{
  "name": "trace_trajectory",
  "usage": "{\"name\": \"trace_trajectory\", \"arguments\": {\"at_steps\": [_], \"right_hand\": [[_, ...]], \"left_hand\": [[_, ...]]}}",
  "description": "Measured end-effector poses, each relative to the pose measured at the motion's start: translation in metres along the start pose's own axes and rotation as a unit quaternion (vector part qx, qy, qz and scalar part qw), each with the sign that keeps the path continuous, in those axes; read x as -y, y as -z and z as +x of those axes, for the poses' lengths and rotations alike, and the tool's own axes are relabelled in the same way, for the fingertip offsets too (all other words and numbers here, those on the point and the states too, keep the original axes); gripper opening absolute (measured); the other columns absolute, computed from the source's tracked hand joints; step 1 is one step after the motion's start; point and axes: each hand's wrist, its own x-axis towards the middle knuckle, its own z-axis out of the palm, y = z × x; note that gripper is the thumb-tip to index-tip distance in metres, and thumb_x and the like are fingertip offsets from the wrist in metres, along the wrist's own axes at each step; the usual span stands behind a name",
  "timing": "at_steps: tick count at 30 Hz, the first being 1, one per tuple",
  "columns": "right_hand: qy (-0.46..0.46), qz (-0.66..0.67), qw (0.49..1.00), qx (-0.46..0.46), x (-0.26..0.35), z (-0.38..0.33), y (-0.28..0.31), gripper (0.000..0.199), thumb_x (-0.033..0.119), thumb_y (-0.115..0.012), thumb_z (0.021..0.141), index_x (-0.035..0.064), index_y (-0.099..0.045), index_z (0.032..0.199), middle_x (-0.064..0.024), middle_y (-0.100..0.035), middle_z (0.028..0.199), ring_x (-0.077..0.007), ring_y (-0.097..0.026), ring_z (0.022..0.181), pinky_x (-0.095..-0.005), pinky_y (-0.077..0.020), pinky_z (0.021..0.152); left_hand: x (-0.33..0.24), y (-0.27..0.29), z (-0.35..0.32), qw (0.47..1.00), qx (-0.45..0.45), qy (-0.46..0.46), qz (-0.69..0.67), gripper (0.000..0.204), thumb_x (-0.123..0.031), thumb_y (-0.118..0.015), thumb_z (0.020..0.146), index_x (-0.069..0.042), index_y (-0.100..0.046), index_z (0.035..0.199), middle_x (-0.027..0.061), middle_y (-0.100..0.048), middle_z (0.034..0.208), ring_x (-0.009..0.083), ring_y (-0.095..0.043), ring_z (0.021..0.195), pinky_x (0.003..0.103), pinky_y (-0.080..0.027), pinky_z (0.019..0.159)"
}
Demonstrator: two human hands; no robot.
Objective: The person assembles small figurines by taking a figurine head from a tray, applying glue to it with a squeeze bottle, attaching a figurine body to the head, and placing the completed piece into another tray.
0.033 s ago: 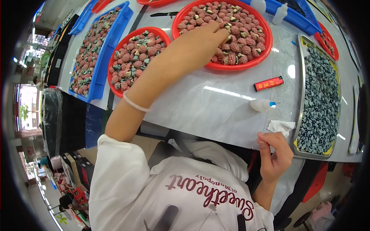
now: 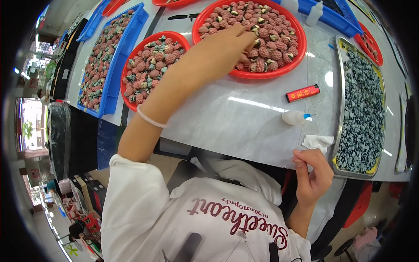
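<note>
My left hand (image 2: 227,47) reaches over a big round red tray (image 2: 266,75) heaped with knobbly, berry-like reddish pieces (image 2: 273,43), some showing pale and black parts. Its bent fingers touch the pieces; the tips are hidden, so a grip cannot be made out. My right hand (image 2: 315,177) is closed beside the table's front edge, thumb and forefinger pressed together. Whatever may be in that pinch is too small to name. Close by lie a crumpled white tissue (image 2: 317,142) and a small white squeeze bottle (image 2: 293,117) with a blue needle tip.
A smaller red tray (image 2: 123,94) and a blue crate (image 2: 114,74) of similar pieces stand to the left. On the right is a metal tray (image 2: 338,131) of small dark-and-grey bits. A red lighter (image 2: 303,93) lies mid-table. Another squeeze bottle (image 2: 315,15) stands at the back.
</note>
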Motion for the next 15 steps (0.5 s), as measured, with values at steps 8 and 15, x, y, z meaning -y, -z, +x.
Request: {"name": "trace_trajectory", "arguments": {"at_steps": [8, 15], "right_hand": [[-0.041, 0.005, 0.996, -0.083, -0.011, 0.019, 0.005, 0.018, -0.005, -0.055, 0.073, -0.0043, -0.057, 0.091, -0.0078, -0.057, 0.078, -0.0126, -0.050, 0.068, -0.0214, -0.0376, 0.062], [-0.159, 0.034, 0.985, 0.063, -0.005, 0.035, -0.026, 0.030, 0.000, -0.061, 0.071, -0.0018, -0.054, 0.101, -0.0043, -0.056, 0.099, -0.0117, -0.051, 0.087, -0.0243, -0.0374, 0.080]], "left_hand": [[-0.017, 0.017, -0.019, 0.976, -0.059, 0.017, -0.208, 0.015, 0.000, -0.058, 0.075, -0.002, -0.052, 0.089, 0.0049, -0.049, 0.091, 0.0116, -0.051, 0.073, 0.023, -0.042, 0.064], [-0.074, -0.018, -0.069, 0.713, -0.020, 0.150, -0.685, 0.022, 0.007, -0.062, 0.070, -0.002, -0.050, 0.086, 0.0104, -0.051, 0.094, 0.0192, -0.057, 0.087, 0.028, -0.048, 0.073]]}}
